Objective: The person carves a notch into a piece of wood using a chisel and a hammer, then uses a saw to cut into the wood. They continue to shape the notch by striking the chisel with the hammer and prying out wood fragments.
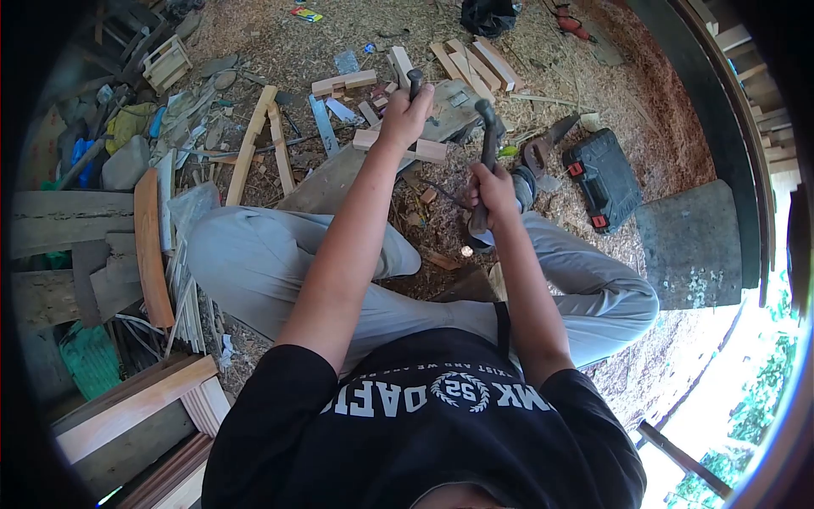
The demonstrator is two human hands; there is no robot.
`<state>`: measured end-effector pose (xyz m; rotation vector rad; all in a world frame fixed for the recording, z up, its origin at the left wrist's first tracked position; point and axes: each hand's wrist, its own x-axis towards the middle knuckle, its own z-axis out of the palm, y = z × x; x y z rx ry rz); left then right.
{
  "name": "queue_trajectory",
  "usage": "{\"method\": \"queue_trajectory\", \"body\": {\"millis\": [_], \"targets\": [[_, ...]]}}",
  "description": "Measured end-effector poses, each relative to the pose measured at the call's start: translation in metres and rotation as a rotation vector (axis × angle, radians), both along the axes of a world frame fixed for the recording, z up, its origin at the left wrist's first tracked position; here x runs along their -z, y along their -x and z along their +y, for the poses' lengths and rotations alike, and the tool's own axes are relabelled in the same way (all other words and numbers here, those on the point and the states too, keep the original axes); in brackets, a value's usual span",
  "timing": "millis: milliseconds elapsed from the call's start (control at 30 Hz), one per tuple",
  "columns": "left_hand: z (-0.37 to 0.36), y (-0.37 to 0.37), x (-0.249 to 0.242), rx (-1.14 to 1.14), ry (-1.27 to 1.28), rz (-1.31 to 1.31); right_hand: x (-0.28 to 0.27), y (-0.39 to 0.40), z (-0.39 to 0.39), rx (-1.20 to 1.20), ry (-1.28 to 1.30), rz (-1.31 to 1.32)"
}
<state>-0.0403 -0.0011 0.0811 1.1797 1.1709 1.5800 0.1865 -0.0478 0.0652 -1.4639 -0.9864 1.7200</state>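
My left hand [405, 114] is closed round a dark, round-headed metal tool [415, 78], whose top sticks up above the fingers. Its lower part is hidden by the hand. In my right hand [495, 193] is a hammer [488, 140], held by its handle with the dark head raised. Between and beyond the hands a worn board [339, 182] slants over the ground. A pale wood piece [431, 151] lies across this board, just below my left hand. Another pale block [400, 63] stands behind the left hand.
Right of the hammer lie a handsaw [543, 153] and a black tool case [602, 180]. Cut wood pieces [479, 66] lie on the shavings ahead. Long pale pieces [252, 144] and scrap are at the left. A red power tool [575, 25] is at the far right.
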Motion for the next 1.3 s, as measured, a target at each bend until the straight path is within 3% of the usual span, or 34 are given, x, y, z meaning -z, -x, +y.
{"method": "queue_trajectory", "body": {"millis": [67,267,400,467,500,533,633,667,733,967,1000,1067,1133,1200,1233,1300], "targets": [[0.003,0.002,0.002,-0.013,-0.048,0.010,-0.045,-0.004,0.000,0.027,-0.017,0.074],[0.010,0.005,0.016,-0.041,0.000,0.121,-0.178,-0.004,-0.006,-0.173,-0.525,0.015],[0.006,0.002,0.010,-0.047,0.009,0.190,-0.222,-0.001,-0.015,-0.274,-0.615,-0.008],[0.002,0.001,0.002,-0.038,0.005,0.191,-0.232,0.007,-0.024,-0.324,-0.511,-0.328],[0.002,0.001,0.003,-0.028,0.009,0.192,-0.202,0.002,-0.016,-0.382,-0.739,-0.506],[0.001,-0.001,0.004,-0.016,0.015,0.191,-0.188,0.003,-0.017,-0.381,-0.740,-0.506],[-0.009,-0.011,-0.009,-0.072,-0.042,0.032,-0.175,0.007,-0.021,-0.559,-0.950,-0.871],[-0.006,-0.007,-0.008,-0.068,-0.048,0.035,-0.179,0.004,-0.019,-0.551,-0.954,-0.872],[-0.001,0.002,0.009,-0.021,0.014,0.141,-0.218,0.012,-0.030,-0.507,-0.294,-0.544],[0.000,0.004,0.015,-0.002,0.002,0.154,-0.251,0.003,-0.030,-0.154,-0.627,-0.203],[0.002,0.004,0.018,0.005,-0.007,0.153,-0.245,0.004,-0.030,-0.149,-0.624,-0.204],[0.001,0.003,0.016,0.013,-0.021,0.153,-0.218,0.005,-0.030,-0.078,-0.877,-0.359],[-0.005,0.002,0.011,0.032,-0.023,0.187,-0.193,0.000,-0.033,-0.139,-0.853,-0.483],[-0.005,-0.002,0.010,-0.064,-0.008,0.079,-0.182,-0.007,-0.034,-0.585,-0.850,-0.904],[-0.005,-0.003,0.010,-0.157,0.008,-0.026,-0.185,-0.009,-0.037,-0.582,-0.849,-0.905],[-0.007,0.003,0.005,-0.161,-0.038,0.072,-0.196,-0.010,-0.040,-0.677,-0.265,-0.812]]}}
